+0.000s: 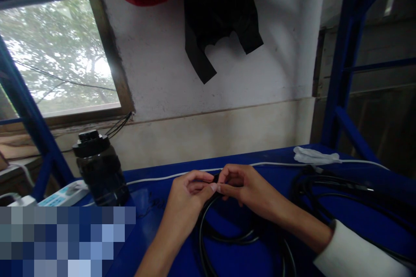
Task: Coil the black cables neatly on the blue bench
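Observation:
My left hand [190, 199] and my right hand [242, 184] meet above the blue shelf surface [162, 242], their fingertips and thumbs almost touching. Both are closed in a pinch at the top of a coil of black cable [202, 236]. A small dark piece shows between the fingertips, too small to make out. From there the loops hang down towards me and rest on the blue surface. A second coil of black cable [344, 184] lies to the right, partly behind my right forearm.
At the left stands a dark drinking bottle [99, 169] beside a white power strip [65, 194]. A white cord [156, 179] runs along the back, with a crumpled white item [315, 156] at right. Blue posts [341, 60] frame the shelf; a black bag [221, 13] hangs above.

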Demonstrator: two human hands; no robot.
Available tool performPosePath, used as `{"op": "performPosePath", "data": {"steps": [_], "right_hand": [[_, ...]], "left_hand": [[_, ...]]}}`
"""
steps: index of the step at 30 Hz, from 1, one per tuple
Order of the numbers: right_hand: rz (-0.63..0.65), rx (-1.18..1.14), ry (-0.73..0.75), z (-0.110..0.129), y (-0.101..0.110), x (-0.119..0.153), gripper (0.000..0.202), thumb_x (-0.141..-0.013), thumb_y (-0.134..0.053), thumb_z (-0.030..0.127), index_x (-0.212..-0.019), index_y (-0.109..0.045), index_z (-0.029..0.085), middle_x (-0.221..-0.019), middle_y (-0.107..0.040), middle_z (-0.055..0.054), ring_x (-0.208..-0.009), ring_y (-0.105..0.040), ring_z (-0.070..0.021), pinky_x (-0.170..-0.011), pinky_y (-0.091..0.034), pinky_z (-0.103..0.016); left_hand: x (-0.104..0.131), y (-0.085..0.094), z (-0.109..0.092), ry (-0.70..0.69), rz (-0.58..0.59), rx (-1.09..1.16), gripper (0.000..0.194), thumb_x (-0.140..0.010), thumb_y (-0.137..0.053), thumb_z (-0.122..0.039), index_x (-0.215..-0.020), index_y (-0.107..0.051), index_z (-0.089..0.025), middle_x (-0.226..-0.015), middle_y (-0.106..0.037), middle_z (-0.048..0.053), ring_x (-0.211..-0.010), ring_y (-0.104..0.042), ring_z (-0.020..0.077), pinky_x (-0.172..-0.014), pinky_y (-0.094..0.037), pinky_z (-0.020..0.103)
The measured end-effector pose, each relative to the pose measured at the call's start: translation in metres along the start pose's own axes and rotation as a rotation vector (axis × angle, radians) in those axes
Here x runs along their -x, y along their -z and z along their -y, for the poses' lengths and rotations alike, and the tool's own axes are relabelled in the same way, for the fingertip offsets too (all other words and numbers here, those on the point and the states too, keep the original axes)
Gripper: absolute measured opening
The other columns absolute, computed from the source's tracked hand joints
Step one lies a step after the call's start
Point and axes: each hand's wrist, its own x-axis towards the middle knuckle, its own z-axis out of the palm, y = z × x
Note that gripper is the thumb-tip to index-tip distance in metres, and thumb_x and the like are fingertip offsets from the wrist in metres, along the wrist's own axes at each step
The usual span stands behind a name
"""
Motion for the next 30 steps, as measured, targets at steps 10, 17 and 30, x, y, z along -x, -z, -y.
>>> {"op": "performPosePath", "data": {"steps": [10,17,30], "right_hand": [[0.011,-0.041,0.026,-0.011,0.001,-0.003,0.022,-0.090,-0.076,0.038,-0.086,-0.064,0.020,-0.078,-0.072,-0.004,-0.071,-0.068,-0.0176,-0.045,-0.041,-0.018],[0.000,-0.054,0.011,-0.007,0.000,-0.003,0.035,-0.087,-0.080,0.050,-0.084,-0.063,0.020,-0.080,-0.073,-0.005,-0.074,-0.071,-0.0202,-0.044,-0.040,-0.018],[0.004,-0.026,-0.013,-0.003,-0.002,-0.002,0.036,-0.084,-0.083,0.050,-0.086,-0.066,0.019,-0.074,-0.073,-0.004,-0.070,-0.069,-0.0185,-0.044,-0.041,-0.017]], "left_hand": [[0.001,-0.002,0.001,-0.074,0.087,-0.041,0.019,-0.077,-0.085,-0.033,-0.088,-0.079,-0.019,-0.088,-0.081,0.009,-0.083,-0.073,0.0234,-0.079,-0.054,0.034],[0.002,-0.001,-0.001,-0.137,0.072,-0.090,0.018,-0.089,-0.075,-0.038,-0.086,-0.079,-0.020,-0.089,-0.080,0.007,-0.086,-0.075,0.0235,-0.082,-0.053,0.033],[-0.001,-0.001,0.003,-0.074,0.030,-0.133,0.025,-0.090,-0.070,-0.041,-0.081,-0.075,-0.018,-0.080,-0.077,0.005,-0.074,-0.067,0.0201,-0.068,-0.045,0.029]]}}
